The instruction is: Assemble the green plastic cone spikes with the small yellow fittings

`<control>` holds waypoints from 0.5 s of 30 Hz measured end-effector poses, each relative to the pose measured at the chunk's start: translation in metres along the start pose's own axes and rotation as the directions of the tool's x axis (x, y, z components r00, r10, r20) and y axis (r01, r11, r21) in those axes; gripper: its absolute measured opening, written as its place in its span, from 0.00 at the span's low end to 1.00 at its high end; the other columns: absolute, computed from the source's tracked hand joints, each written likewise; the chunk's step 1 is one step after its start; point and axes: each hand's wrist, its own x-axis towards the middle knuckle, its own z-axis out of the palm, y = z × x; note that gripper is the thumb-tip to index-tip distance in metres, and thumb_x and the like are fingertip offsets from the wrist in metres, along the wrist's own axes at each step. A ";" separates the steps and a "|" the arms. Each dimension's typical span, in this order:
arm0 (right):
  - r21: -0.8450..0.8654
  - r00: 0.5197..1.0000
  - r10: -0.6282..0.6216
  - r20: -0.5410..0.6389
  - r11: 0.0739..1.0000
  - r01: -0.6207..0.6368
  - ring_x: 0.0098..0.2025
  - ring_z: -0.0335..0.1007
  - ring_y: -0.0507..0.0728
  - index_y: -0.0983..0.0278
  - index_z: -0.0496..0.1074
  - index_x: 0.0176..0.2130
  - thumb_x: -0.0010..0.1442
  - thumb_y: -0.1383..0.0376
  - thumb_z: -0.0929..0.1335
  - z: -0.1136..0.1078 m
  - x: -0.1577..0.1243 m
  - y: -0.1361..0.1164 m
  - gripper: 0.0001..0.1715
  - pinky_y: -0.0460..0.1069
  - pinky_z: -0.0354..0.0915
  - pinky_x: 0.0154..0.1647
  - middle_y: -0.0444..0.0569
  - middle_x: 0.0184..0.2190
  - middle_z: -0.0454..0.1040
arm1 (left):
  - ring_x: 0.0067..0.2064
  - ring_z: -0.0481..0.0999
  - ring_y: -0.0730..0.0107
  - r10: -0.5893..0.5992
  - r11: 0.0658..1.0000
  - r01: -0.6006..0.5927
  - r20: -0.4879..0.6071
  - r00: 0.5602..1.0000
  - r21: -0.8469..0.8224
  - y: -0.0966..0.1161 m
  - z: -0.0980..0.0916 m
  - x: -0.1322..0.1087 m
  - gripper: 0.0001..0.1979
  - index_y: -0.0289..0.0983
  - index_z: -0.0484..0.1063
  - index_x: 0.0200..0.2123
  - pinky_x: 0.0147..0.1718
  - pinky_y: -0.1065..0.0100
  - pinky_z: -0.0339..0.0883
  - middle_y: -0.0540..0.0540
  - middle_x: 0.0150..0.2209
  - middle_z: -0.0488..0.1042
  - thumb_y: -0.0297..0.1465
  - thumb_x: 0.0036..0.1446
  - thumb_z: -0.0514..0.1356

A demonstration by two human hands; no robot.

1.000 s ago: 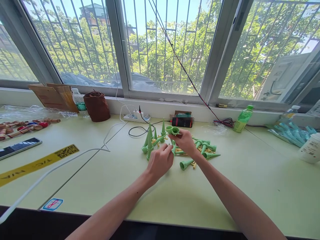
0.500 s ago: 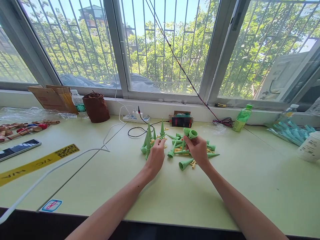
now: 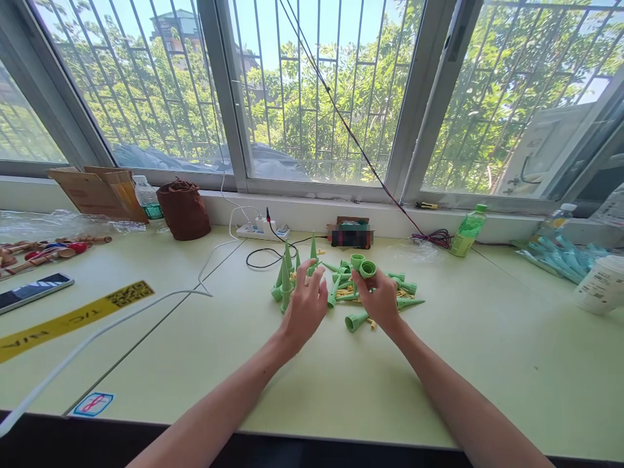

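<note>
My right hand (image 3: 377,300) is closed round two green plastic cone spikes (image 3: 363,266), their round open ends pointing up. My left hand (image 3: 306,304) hovers with fingers spread over small yellow pegs (image 3: 347,294) and green cones. Several green cones (image 3: 286,278) stand upright just left of my left hand. More green cones (image 3: 404,294) lie flat on the pale green table (image 3: 341,383), one (image 3: 357,319) near my right wrist.
A power strip (image 3: 260,229) with black and white cables, a brown pouch (image 3: 184,209), a cardboard box (image 3: 92,190) and water bottles (image 3: 467,231) line the window sill. Wooden toys (image 3: 43,249), a phone (image 3: 34,290) and yellow tape (image 3: 73,318) lie left. Blue cones (image 3: 565,257) and a cup (image 3: 597,286) sit right.
My right hand carried the two cones right, then back a little and lower. My left hand went from a loose curl to spread fingers and reached forward over the pile.
</note>
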 end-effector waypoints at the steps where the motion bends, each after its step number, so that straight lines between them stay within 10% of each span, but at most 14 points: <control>1: -0.008 1.000 -0.011 -0.004 1.000 0.011 0.19 0.65 0.51 0.63 0.71 0.30 0.62 0.53 0.65 0.000 0.000 0.000 0.18 0.46 0.64 0.24 0.45 0.19 0.73 | 0.29 0.71 0.79 0.060 0.998 -0.061 -0.051 0.997 -0.018 0.002 -0.005 0.002 0.11 0.38 0.65 0.47 0.27 0.73 0.68 0.37 0.53 0.64 0.24 0.60 0.55; 4: -0.024 0.999 -0.039 -0.010 0.999 0.039 0.18 0.64 0.51 0.63 0.69 0.28 0.62 0.54 0.65 0.001 -0.001 0.001 0.17 0.46 0.62 0.24 0.45 0.19 0.72 | 0.23 0.64 0.82 0.075 0.997 -0.071 -0.318 0.945 0.026 -0.001 -0.029 0.017 0.08 0.38 0.67 0.42 0.23 0.75 0.63 0.45 0.43 0.70 0.26 0.57 0.58; 7: -0.037 0.998 -0.061 -0.007 0.997 0.060 0.18 0.63 0.50 0.62 0.66 0.27 0.62 0.56 0.65 0.001 -0.001 0.000 0.17 0.46 0.60 0.23 0.43 0.18 0.71 | 0.25 0.68 0.77 -0.173 0.965 0.246 -0.484 0.858 0.089 -0.023 -0.056 0.037 0.04 0.37 0.69 0.37 0.24 0.73 0.63 0.48 0.34 0.73 0.29 0.57 0.56; 10: -0.050 0.997 -0.077 0.006 0.996 0.077 0.17 0.60 0.50 0.62 0.63 0.26 0.62 0.57 0.66 0.001 -0.002 -0.002 0.17 0.45 0.58 0.23 0.41 0.16 0.67 | 0.23 0.70 0.75 -0.451 0.872 0.465 -0.115 0.885 0.155 -0.060 -0.075 0.048 0.07 0.38 0.73 0.34 0.31 0.70 0.66 0.50 0.29 0.75 0.32 0.55 0.56; 12: -0.049 0.996 -0.083 0.023 0.995 0.084 0.17 0.58 0.49 0.62 0.62 0.25 0.62 0.58 0.66 0.002 -0.003 -0.003 0.17 0.45 0.56 0.22 0.40 0.15 0.65 | 0.24 0.72 0.72 -0.542 0.836 0.499 0.203 0.816 0.227 -0.084 -0.079 0.048 0.08 0.39 0.75 0.32 0.32 0.69 0.67 0.50 0.30 0.77 0.35 0.51 0.59; 15: -0.034 0.995 -0.084 0.051 0.996 0.086 0.17 0.57 0.49 0.62 0.61 0.25 0.62 0.58 0.66 0.003 -0.004 -0.004 0.17 0.45 0.56 0.22 0.39 0.15 0.64 | 0.29 0.75 0.68 -0.557 0.830 0.500 0.369 0.744 0.246 -0.107 -0.074 0.041 0.15 0.40 0.77 0.38 0.32 0.69 0.67 0.48 0.34 0.79 0.41 0.49 0.60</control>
